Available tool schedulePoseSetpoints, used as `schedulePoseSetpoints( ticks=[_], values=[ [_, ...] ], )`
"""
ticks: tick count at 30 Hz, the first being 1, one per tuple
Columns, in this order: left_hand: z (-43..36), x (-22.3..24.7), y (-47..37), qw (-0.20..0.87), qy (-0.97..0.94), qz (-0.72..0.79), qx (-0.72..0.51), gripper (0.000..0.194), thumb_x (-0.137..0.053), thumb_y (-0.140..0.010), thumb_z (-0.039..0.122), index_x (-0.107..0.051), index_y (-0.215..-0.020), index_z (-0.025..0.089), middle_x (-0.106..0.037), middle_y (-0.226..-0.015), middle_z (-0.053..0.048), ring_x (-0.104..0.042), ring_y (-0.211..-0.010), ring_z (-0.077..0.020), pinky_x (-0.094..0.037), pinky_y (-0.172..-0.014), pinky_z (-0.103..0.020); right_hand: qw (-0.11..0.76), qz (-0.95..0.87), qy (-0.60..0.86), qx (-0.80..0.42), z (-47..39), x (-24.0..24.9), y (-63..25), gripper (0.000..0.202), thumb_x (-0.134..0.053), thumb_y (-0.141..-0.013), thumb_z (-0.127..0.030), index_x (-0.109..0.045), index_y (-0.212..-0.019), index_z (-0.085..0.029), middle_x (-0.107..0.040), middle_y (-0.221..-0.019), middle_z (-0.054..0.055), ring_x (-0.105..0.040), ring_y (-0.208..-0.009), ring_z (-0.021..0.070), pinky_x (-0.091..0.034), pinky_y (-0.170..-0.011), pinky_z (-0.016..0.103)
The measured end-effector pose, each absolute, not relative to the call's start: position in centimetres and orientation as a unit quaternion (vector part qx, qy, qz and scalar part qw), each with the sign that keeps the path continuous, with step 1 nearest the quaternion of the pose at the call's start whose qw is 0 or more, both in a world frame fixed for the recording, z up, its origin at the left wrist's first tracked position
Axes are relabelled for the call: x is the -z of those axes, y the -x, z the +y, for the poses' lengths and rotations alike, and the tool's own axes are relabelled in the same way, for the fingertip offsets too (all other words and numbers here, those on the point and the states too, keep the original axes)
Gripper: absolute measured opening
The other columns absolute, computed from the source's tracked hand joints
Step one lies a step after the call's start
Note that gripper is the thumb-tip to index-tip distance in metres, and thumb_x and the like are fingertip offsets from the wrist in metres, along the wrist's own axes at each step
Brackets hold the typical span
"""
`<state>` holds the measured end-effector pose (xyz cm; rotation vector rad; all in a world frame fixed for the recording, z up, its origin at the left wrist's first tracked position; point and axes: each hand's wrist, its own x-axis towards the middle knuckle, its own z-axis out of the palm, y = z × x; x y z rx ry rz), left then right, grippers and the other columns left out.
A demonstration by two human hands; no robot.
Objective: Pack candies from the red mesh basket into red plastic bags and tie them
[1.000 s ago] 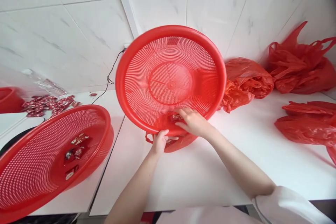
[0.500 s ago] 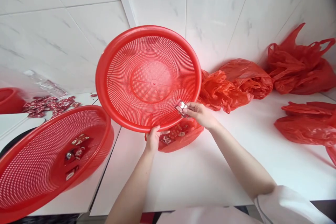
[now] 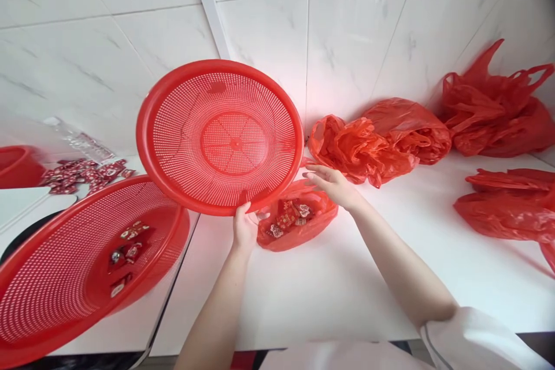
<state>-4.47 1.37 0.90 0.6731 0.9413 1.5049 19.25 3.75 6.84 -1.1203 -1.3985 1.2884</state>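
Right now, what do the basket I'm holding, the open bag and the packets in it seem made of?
Basket: probably rigid, glossy plastic, judging by sheen and even perforations. Open bag: likely thin plastic film, translucent and creased. Packets: perhaps film or paper, printed white on red; too small to tell.

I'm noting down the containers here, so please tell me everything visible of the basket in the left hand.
The basket is round, bright red and plastic-looking, with a broad smooth rim, finely perforated walls and a base with spoke-like lines meeting at a hub. It tilts, opening toward the camera, before a tiled wall. The left hand holds its lower rim. In view it overlaps the second basket; whether they touch is unclear.
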Motion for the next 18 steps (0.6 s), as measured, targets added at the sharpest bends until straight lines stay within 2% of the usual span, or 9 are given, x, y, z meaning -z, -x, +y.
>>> schedulePoseSetpoints(
  ticks=[3, 5, 9, 13, 16, 18],
  values=[
    [0.9, -1.0, 4.2, 0.602, -0.303, 0.405, -0.618, 0.027, -0.061, -0.07, 0.035, -0.061, -0.088, 0.016, -0.067, -0.083, -0.004, -0.063, -0.071, -0.0171, -0.05, -0.053, -0.027, 0.452, -0.537, 0.395, -0.594, 3.7, -6.7, -18.7, 0.041, -0.066, -0.081, -0.048, -0.063, -0.113, -0.022, -0.068, -0.114, 0.008, -0.069, -0.093, 0.0211, -0.055, -0.086, 0.04],
    [0.6, -1.1, 4.0, 0.607, -0.328, 0.395, -0.607, 0.027, -0.064, -0.069, 0.036, -0.062, -0.087, 0.016, -0.067, -0.084, -0.006, -0.063, -0.074, -0.0191, -0.051, -0.053, -0.028, 0.49, -0.508, 0.363, -0.608, 3.7, -6.6, -18.5, 0.036, -0.067, -0.08, -0.047, -0.064, -0.107, -0.023, -0.069, -0.11, 0.005, -0.069, -0.092, 0.0201, -0.054, -0.088, 0.039],
    [0.5, -1.2, 4.0, 0.579, -0.383, 0.365, -0.621, 0.041, -0.067, -0.067, 0.036, -0.061, -0.104, 0.021, -0.066, -0.105, -0.009, -0.063, -0.089, -0.023, -0.051, -0.06, -0.03, 0.581, -0.446, 0.353, -0.582, 3.9, -6.8, -18.6, 0.032, -0.068, -0.078, -0.045, -0.066, -0.101, -0.022, -0.071, -0.105, 0.004, -0.068, -0.091, 0.0215, -0.054, -0.085, 0.039],
    [1.7, -1.0, 6.2, 0.446, -0.287, 0.438, -0.726, 0.06, -0.06, -0.07, 0.037, -0.045, -0.127, 0.028, -0.061, -0.118, -0.008, -0.061, -0.076, -0.0157, -0.044, -0.057, -0.025, 0.642, -0.42, 0.371, -0.522, 3.7, -7.2, -18.8, 0.027, -0.066, -0.079, -0.044, -0.066, -0.096, -0.023, -0.071, -0.103, 0.004, -0.067, -0.092, 0.0229, -0.055, -0.081, 0.039],
    [2.6, -0.8, 8.8, 0.329, -0.168, 0.526, -0.766, 0.061, -0.056, -0.07, 0.034, -0.038, -0.128, 0.029, -0.058, -0.118, -0.008, -0.056, -0.068, -0.0107, -0.037, -0.055, -0.022, 0.67, -0.412, 0.376, -0.489, 3.4, -7.5, -18.6, 0.025, -0.063, -0.081, -0.045, -0.065, -0.095, -0.024, -0.071, -0.103, 0.003, -0.067, -0.093, 0.023, -0.056, -0.08, 0.039],
    [2.9, -0.9, 10.1, 0.273, -0.162, 0.534, -0.784, 0.056, -0.055, -0.07, 0.032, -0.039, -0.123, 0.03, -0.056, -0.119, -0.006, -0.054, -0.067, -0.0094, -0.036, -0.055, -0.021, 0.68, -0.412, 0.379, -0.473, 3.2, -7.6, -18.4, 0.024, -0.062, -0.083, -0.045, -0.064, -0.094, -0.025, -0.071, -0.102, 0.002, -0.068, -0.093, 0.0227, -0.055, -0.08, 0.038]
  ],
)
